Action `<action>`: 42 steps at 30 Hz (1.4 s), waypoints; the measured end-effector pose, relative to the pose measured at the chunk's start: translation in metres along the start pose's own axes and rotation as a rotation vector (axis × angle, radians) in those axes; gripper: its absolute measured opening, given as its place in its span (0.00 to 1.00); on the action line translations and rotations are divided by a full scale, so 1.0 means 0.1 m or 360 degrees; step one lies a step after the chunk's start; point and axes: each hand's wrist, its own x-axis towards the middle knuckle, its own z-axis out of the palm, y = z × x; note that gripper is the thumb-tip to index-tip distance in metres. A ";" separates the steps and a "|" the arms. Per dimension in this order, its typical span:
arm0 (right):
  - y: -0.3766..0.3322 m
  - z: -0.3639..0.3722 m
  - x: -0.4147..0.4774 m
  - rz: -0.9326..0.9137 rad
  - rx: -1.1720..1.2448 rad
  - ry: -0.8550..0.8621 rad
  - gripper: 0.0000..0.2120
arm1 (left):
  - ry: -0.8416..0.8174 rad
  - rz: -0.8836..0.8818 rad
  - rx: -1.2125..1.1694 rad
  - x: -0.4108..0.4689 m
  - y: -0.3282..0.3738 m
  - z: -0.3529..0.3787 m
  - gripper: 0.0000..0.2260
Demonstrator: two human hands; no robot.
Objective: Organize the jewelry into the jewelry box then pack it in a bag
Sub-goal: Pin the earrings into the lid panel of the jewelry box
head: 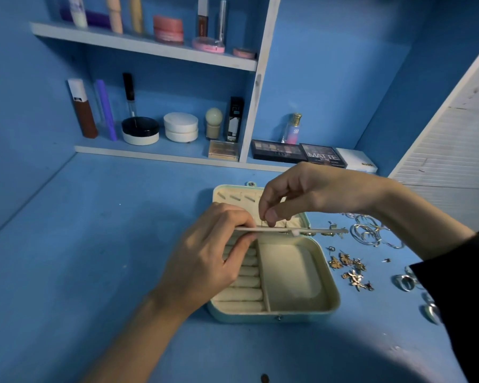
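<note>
Left hand point(213, 250) over the ring rolls of the open jewelry box point(331, 275), thumb and fingers pinching one end of a thin cream flap point(274, 230) held level across the box. Right hand point(315, 192) just above the flap, thumb and forefinger pinched on a fine wire piece point(262, 221), too small to identify. Gold earrings point(351, 269), silver hoops point(371, 233) and rings point(405, 281) lie loose on the blue table point(94, 244), right of the box.

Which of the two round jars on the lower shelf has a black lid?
The left jar, beside the all-white jar; only its lid is black.

blue walls point(329, 78), white shelves point(138, 44), blue tabletop point(94, 244)
</note>
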 end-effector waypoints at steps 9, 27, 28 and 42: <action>0.00 0.02 0.02 -0.0004 0.0003 -0.0030 0.07 | -0.0014 0.0018 -0.0030 -0.01 0.00 0.00 0.05; -0.07 0.01 0.05 -0.0006 -0.0165 -0.0082 0.06 | -0.0038 0.0033 -0.0017 0.00 0.00 0.00 0.03; -0.07 0.02 0.05 -0.0009 -0.0183 -0.0084 0.06 | -0.0045 0.0032 -0.0022 0.00 0.00 0.00 0.02; -0.16 -0.02 0.11 0.0026 -0.0306 -0.0165 0.08 | -0.0070 0.0065 0.0005 0.01 0.00 -0.01 0.01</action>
